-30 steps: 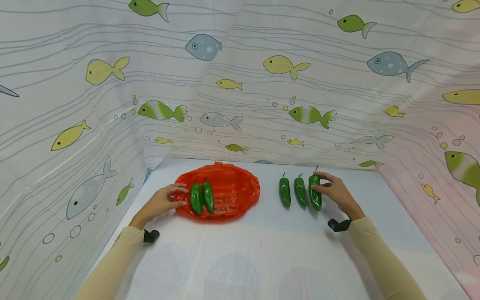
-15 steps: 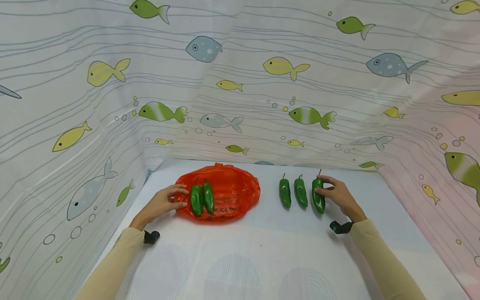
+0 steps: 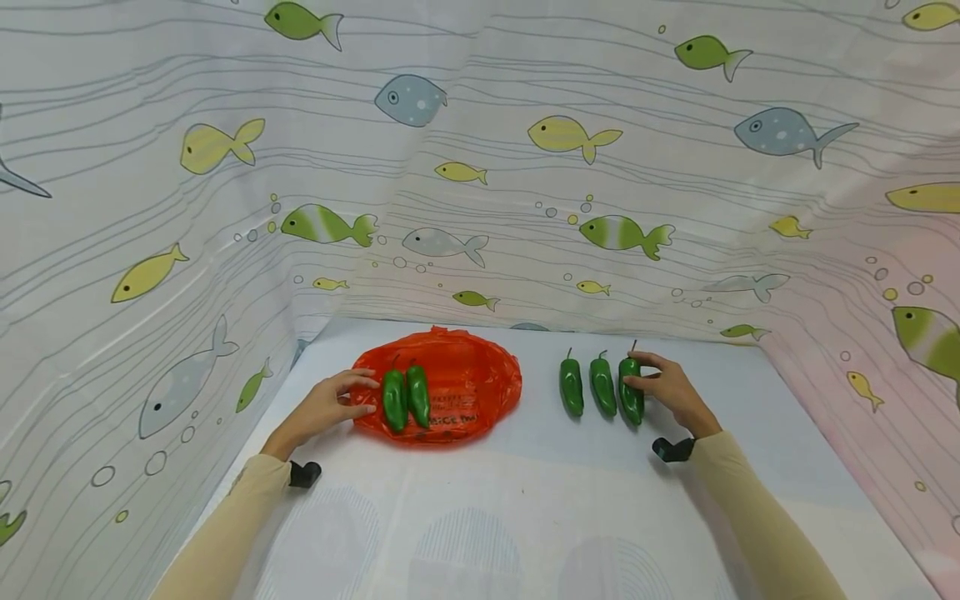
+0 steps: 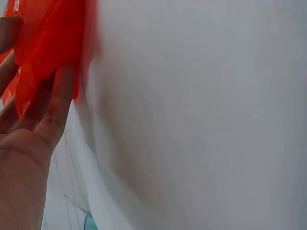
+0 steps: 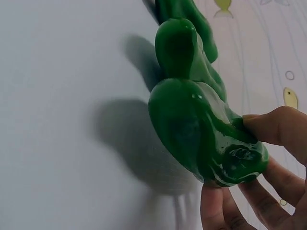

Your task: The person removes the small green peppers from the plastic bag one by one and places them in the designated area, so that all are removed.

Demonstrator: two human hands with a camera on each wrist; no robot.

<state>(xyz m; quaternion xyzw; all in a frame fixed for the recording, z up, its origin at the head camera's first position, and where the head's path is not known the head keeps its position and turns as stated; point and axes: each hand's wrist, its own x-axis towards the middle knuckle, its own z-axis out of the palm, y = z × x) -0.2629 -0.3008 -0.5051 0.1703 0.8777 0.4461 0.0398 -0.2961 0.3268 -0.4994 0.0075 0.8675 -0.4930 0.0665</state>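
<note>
One green pepper [image 3: 632,403], long axis near-to-far, stem away, in the right hand's [image 3: 670,392] pinch, left hand's [image 3: 328,402] fingers apart

The left wrist view's left edge crops the left hand [image 4: 29,136]; the red bag [image 4: 48,38] runs out at the top. The right wrist view crops the right hand [image 5: 280,172] and the farthest green pepper [image 5: 187,10]. From the head, 2 peppers [image 3: 393,400] hide part of the bag, whose smaller print [image 3: 452,401] is illegible.

Peppers [image 3: 572,389], glossy green; bag [image 3: 498,379], red with dark lettering [image 3: 453,421]. Backdrop [image 3: 517,190], white with green, yellow and blue fish [image 3: 617,232].
</note>
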